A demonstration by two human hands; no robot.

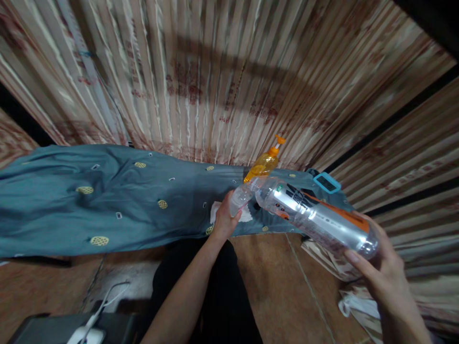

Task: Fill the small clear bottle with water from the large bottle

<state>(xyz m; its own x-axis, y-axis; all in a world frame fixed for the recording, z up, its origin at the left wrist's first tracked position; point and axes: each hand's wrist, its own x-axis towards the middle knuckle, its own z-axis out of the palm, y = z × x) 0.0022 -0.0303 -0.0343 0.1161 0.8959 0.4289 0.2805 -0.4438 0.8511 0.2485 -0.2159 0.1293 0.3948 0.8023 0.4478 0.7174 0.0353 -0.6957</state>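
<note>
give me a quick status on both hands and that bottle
Right hand grips the big clear bottle, tilted neck-down. Left hand holds a small clear cup at its mouth. Orange pump bottle stands close behind on the blue cloth.

The bottle [315,217] in the right hand [380,267] is clear with an orange, black and white label. Beyond the left hand [224,220], the cloth [107,200] is teal with yellow dotted ovals; the pump bottle [263,165] is amber-orange; the curtain [215,81] is cream-and-brown striped.

Dim warm light, glare on the bottle [315,217], edges warped and blurred
</note>
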